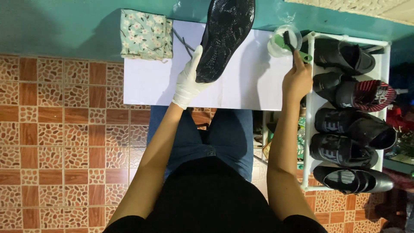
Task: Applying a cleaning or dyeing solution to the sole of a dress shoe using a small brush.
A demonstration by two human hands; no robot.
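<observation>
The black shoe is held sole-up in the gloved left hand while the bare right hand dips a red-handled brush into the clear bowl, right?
Not quite: the brush has a green handle, not red. The head view shows the gloved left hand holding the black shoe sole-up while the bare right hand dips the brush into the clear bowl.

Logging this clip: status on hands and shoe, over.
Left hand, white glove, holds black shoe sole-up over white sheet. Right hand grips green brush, bristles at clear bowl. Nothing between them.
</observation>
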